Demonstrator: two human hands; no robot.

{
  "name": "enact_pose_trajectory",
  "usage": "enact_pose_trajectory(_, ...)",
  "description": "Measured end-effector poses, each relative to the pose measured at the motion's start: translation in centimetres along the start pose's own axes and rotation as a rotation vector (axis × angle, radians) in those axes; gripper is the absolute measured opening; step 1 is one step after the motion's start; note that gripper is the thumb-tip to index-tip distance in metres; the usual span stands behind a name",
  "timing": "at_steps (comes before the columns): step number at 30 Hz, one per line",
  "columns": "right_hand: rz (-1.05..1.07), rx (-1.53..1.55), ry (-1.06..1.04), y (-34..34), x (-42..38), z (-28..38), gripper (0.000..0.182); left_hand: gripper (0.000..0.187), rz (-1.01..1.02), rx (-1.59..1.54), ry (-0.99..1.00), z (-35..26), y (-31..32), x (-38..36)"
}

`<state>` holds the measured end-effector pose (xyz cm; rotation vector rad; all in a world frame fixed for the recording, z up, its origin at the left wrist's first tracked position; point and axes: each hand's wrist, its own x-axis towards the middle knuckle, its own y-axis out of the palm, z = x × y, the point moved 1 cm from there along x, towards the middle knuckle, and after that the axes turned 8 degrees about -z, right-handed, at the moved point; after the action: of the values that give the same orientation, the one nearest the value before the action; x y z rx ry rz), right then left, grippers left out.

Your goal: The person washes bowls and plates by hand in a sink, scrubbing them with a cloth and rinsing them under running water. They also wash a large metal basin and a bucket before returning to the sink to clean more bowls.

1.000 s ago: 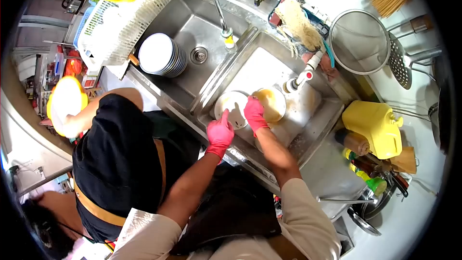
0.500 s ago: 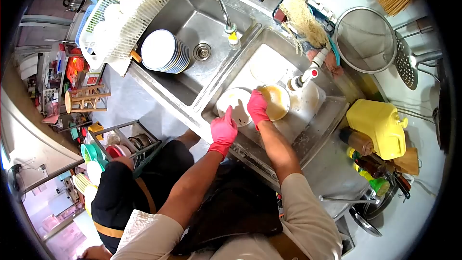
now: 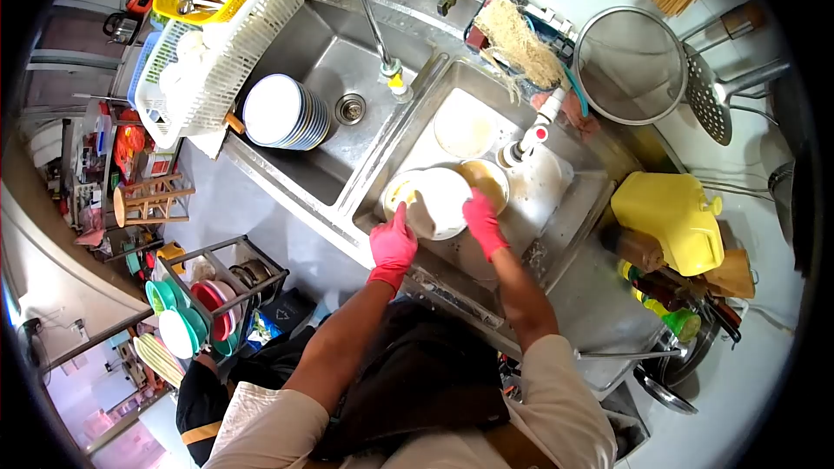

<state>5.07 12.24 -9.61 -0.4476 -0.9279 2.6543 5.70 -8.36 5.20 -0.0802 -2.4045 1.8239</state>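
Observation:
Both my hands wear pink rubber gloves over the right sink basin. A white bowl lies between them, tilted, with a shadow on its left side. My left hand is closed at the bowl's lower left rim, thumb upward. At the opposite rim is my right hand, slightly blurred, its fingers closed against the edge. Partly covered by this bowl are another bowl on the left and a bowl with yellowish residue behind. A further bowl sits farther back in cloudy water.
Stacked plates stand in the left basin. A faucet rises between basins, and a white pipe with a red cap reaches over the right one. A yellow jug stands right. Another person's dark sleeve shows lower left.
The white bowl now lies between my hands, overlapping the others. My right hand has moved right and down, my left slightly down. The other person has moved lower, uncovering more of the rack.

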Motion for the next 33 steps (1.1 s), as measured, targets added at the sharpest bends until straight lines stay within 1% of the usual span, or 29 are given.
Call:
enact_pose_trajectory(1,-0.094,-0.153,0.005,-2.4,0.0,0.0,0.021,0.046,0.004,0.000,-0.007,0.0,0.0,0.1)
enact_pose_trajectory(2,-0.095,-0.253,0.017,-3.6,0.4,-2.0,0.020,0.046,0.025,0.019,-0.008,0.0,0.0,0.1)
enact_pose_trajectory(3,-0.071,-0.179,0.149,-5.1,0.8,-3.1,0.020,0.046,0.042,0.036,-0.006,-0.1,-0.1,0.1)
enact_pose_trajectory(4,-0.165,-0.322,0.040,-6.9,1.0,-3.4,0.021,0.048,0.062,0.032,-0.019,-0.1,-0.2,0.1)
enact_pose_trajectory(5,-0.364,-0.324,-0.174,-7.4,1.5,-4.5,0.023,0.048,0.060,0.032,-0.025,-0.1,-0.3,0.1)
enact_pose_trajectory(7,-0.224,-0.433,-0.039,-9.2,2.4,-3.8,0.029,0.049,0.052,0.027,-0.010,0.0,-0.2,0.1)
enact_pose_trajectory(8,-0.227,-0.431,-0.040,-9.6,2.6,-3.1,0.029,0.049,0.049,0.028,-0.008,-0.1,-0.1,0.2)
enact_pose_trajectory(10,-0.233,-0.606,-0.103,-9.4,2.7,-2.4,0.029,0.050,0.052,0.033,-0.021,-0.1,-0.1,0.1)
enact_pose_trajectory(11,-0.232,-0.604,-0.102,-9.0,2.6,-2.1,0.029,0.050,0.053,0.036,-0.021,0.0,0.0,0.1)
enact_pose_trajectory(13,-0.223,-0.702,-0.070,-7.6,1.9,-2.1,0.031,0.049,0.064,0.006,-0.024,0.0,-0.1,0.1)
enact_pose_trajectory(14,-0.221,-0.701,-0.070,-6.6,1.3,-2.0,0.031,0.049,0.064,0.008,-0.026,0.0,-0.1,0.1)
enact_pose_trajectory(15,-0.263,-0.740,-0.033,-5.5,0.7,-2.1,0.028,0.050,0.080,0.018,-0.032,-0.1,-0.2,0.1)
enact_pose_trajectory(16,-0.305,-0.780,0.005,-4.4,0.1,-2.7,0.026,0.050,0.095,0.027,-0.039,-0.1,-0.2,0.1)
enact_pose_trajectory(17,-0.302,-0.780,0.004,-2.4,-0.4,-4.5,0.026,0.050,0.096,0.029,-0.041,-0.1,-0.2,0.1)
enact_pose_trajectory(18,-0.328,-0.764,0.139,0.2,-0.9,-7.2,0.022,0.050,0.090,0.028,-0.039,-0.1,-0.2,0.1)
enact_pose_trajectory(19,-0.354,-0.746,0.274,1.5,-1.5,-8.6,0.023,0.050,0.085,0.026,-0.035,-0.1,-0.2,0.1)
enact_pose_trajectory(20,-0.355,-0.745,0.275,1.3,-2.4,-8.2,0.023,0.050,0.084,0.027,-0.033,-0.1,-0.2,0.1)
enact_pose_trajectory(21,-0.114,-0.081,0.783,0.9,-3.7,-7.4,0.028,0.049,0.055,0.020,-0.016,0.0,-0.1,0.1)
enact_pose_trajectory(22,0.152,0.624,1.217,0.3,-5.0,-6.1,0.035,0.049,0.029,0.011,0.000,0.0,0.0,0.0)
enact_pose_trajectory(23,0.149,0.622,1.216,-1.5,-5.6,-4.6,0.035,0.049,0.028,0.008,-0.001,-0.1,0.0,0.0)
enact_pose_trajectory(24,0.513,0.596,1.083,-4.0,-5.8,-1.7,0.039,0.049,0.033,0.003,-0.005,0.0,0.0,0.0)
enact_pose_trajectory(25,0.869,0.554,0.927,-5.2,-6.1,-0.1,0.043,0.049,0.040,-0.001,-0.011,0.1,0.0,0.0)
enact_pose_trajectory(26,0.878,0.361,0.985,-4.1,-5.9,-2.3,0.041,0.049,0.041,-0.002,-0.018,0.2,0.0,-0.2)
enact_pose_trajectory(27,0.881,0.355,0.987,-3.4,-5.6,-4.9,0.041,0.049,0.024,-0.013,-0.011,0.2,0.0,-0.2)
enact_pose_trajectory(28,0.619,0.066,0.744,-2.9,-4.7,-7.7,0.041,0.049,0.004,-0.024,-0.002,0.2,0.1,-0.1)
enact_pose_trajectory(29,0.352,-0.205,0.488,-2.8,-4.1,-8.9,0.041,0.049,0.002,-0.024,-0.007,0.2,0.1,0.0)
enact_pose_trajectory(31,0.085,-0.534,0.336,-6.0,-1.3,-5.7,0.037,0.048,-0.002,-0.033,0.001,0.2,0.0,0.0)
enact_pose_trajectory(32,0.087,-0.538,0.337,-6.4,-0.4,-4.8,0.037,0.048,0.001,-0.036,-0.002,0.1,-0.1,0.0)
enact_pose_trajectory(33,-0.014,-0.531,0.280,-6.9,0.4,-4.0,0.034,0.048,0.000,-0.028,0.000,0.1,-0.2,0.1)
